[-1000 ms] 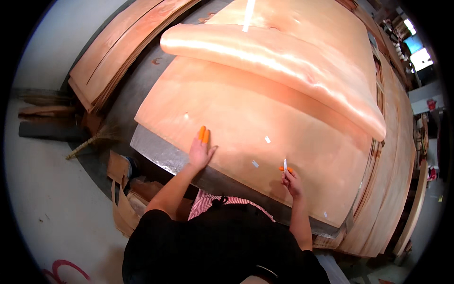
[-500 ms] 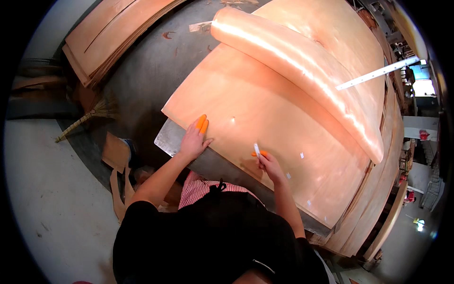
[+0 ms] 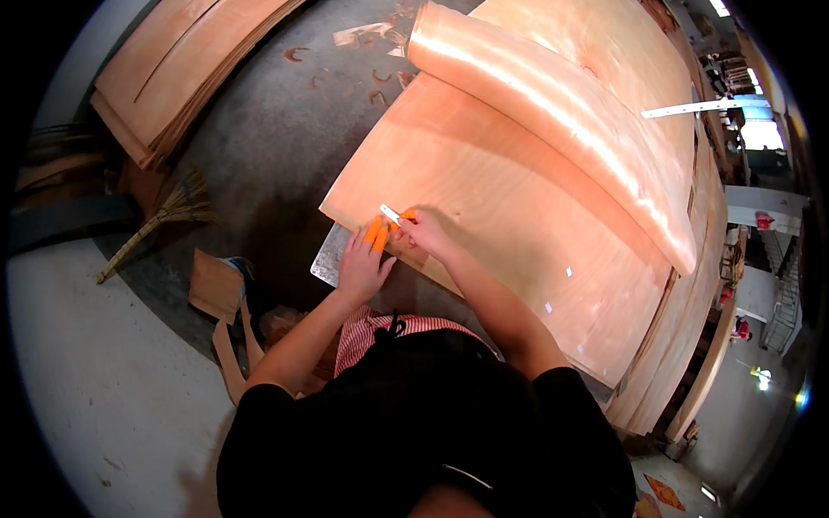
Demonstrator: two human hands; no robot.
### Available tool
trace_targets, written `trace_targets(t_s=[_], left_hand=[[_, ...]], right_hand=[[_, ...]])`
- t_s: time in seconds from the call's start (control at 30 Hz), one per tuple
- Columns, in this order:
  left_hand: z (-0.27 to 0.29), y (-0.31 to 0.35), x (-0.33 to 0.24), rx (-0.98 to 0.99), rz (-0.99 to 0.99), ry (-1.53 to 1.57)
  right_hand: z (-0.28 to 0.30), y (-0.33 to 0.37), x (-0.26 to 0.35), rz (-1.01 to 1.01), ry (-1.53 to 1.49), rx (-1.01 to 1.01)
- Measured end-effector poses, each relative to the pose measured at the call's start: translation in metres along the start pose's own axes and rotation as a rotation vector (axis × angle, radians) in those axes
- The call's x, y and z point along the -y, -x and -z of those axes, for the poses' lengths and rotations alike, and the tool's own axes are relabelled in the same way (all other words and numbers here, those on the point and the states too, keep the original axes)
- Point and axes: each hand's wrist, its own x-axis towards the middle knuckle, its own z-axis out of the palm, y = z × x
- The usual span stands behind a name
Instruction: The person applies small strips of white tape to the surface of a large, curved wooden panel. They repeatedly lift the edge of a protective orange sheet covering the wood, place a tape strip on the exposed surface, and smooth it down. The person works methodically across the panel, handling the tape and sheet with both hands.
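free room over flat veneer (image 3: 509,211) beyond right hand (image 3: 423,235), veneer roll (image 3: 557,121) blocking farther reach

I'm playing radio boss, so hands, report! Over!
Left hand: at near edge of wood sheet. Right hand: holding slim white tool, close beside left. Rolled sheet: beyond both hands, not touching them.

Near, wide fisheye view from the head, steeply downward past the torso (image 3: 406,423) onto wood sheet (image 3: 484,173).
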Motion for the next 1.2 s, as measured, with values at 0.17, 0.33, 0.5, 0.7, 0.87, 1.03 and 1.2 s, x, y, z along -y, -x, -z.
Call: trace_targets(t_s=[0.17,0.33,0.5,0.7,0.87,1.03,1.2], left_hand=[[0.001,-0.025,-0.004,0.072,0.032,-0.038],[0.000,-0.028,-0.006,0.123,0.025,-0.139],[0.009,-0.040,-0.012,0.091,-0.006,-0.242],[0.081,-0.185,-0.029,0.614,0.204,-0.152],[0.068,-0.339,-0.046,-0.139,-0.209,-0.259],[-0.011,-0.421,-0.039,-0.084,-0.281,-0.405],[-0.007,-0.370,-0.038,-0.079,-0.261,-0.437]], right_hand=[[-0.003,-0.005,-0.003,-0.042,0.043,-0.025],[0.017,0.002,-0.014,0.272,0.845,-0.145],[0.074,0.007,0.021,0.219,1.262,-0.250],[0.104,0.071,-0.040,0.076,0.016,-0.054],[0.097,0.139,-0.067,-0.054,-0.147,-0.081],[0.121,0.200,-0.090,-0.037,-0.200,-0.232],[0.124,0.221,-0.110,-0.024,-0.346,-0.360]])
